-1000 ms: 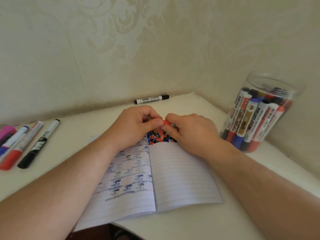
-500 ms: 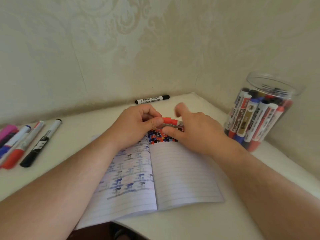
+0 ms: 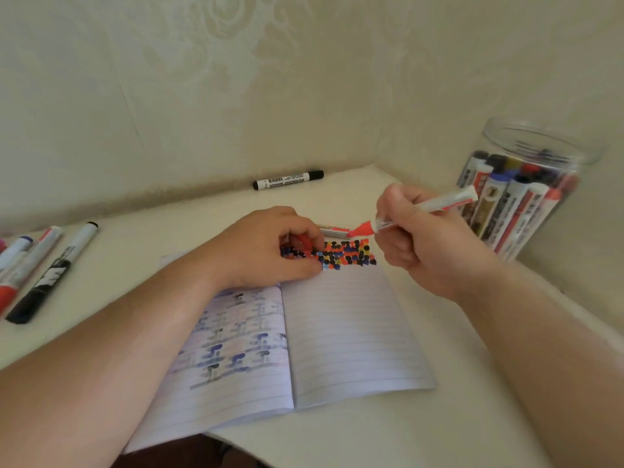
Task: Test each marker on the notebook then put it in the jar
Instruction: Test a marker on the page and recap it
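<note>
Since a moment ago you have pulled the two parts apart: the cap is off and your hands, which met over the page, now sit apart. At the far left a row of loose markers lies on the surface, well clear of the notebook. Your left hand rests on the top of the open notebook, fingers curled around a small red cap, covering part of the patch of colored test dots. A black marker lies by the wall beyond it. Your right hand is raised just right of the dots, fingers wrapped around the red marker, its orange-red tip pointing left and down, just above the page; whether it touches the paper you cannot tell. At the right, the clear jar stands in the corner, packed with upright markers.
</note>
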Demonstrator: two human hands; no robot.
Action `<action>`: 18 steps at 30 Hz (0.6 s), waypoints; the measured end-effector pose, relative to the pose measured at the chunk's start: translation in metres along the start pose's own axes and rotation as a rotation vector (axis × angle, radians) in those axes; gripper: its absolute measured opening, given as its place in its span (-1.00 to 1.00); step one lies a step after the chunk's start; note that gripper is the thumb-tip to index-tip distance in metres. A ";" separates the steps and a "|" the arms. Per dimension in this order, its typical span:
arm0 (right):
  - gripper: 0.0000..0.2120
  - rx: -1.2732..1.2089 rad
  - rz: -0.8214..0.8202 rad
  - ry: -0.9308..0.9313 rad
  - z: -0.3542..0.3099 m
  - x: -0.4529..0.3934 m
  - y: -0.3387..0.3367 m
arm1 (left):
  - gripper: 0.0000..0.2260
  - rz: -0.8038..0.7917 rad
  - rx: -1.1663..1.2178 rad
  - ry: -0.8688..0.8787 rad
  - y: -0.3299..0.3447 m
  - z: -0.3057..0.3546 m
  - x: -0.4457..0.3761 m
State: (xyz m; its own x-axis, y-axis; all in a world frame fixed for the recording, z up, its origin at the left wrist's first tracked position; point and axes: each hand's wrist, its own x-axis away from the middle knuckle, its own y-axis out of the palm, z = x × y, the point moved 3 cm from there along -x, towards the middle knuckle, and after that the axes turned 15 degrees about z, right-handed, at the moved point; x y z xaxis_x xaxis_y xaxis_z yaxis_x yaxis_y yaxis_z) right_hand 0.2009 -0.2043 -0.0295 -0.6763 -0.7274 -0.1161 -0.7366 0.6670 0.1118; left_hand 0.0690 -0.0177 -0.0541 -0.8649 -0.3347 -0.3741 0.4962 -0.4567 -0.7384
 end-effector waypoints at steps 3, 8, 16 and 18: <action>-0.82 0.091 0.065 0.057 0.004 -0.003 0.000 | -0.56 -0.040 -0.051 0.014 0.002 0.003 -0.001; -0.75 0.370 0.131 -0.049 0.010 -0.002 0.004 | -0.60 -0.051 -0.020 -0.020 0.003 0.006 -0.001; -0.71 0.514 0.295 0.004 0.021 -0.006 0.005 | -0.62 -0.054 -0.024 -0.038 0.003 0.007 0.000; -0.72 0.511 0.311 0.017 0.020 -0.005 0.006 | -0.62 -0.053 -0.021 -0.040 0.003 0.007 0.000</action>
State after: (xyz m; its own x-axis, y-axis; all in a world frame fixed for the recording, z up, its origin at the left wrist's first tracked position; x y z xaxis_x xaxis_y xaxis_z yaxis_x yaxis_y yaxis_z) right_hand 0.1998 -0.1933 -0.0478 -0.8637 -0.4850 -0.1373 -0.4154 0.8392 -0.3510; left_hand 0.0712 -0.0246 -0.0523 -0.8862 -0.3429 -0.3116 0.4473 -0.4577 -0.7684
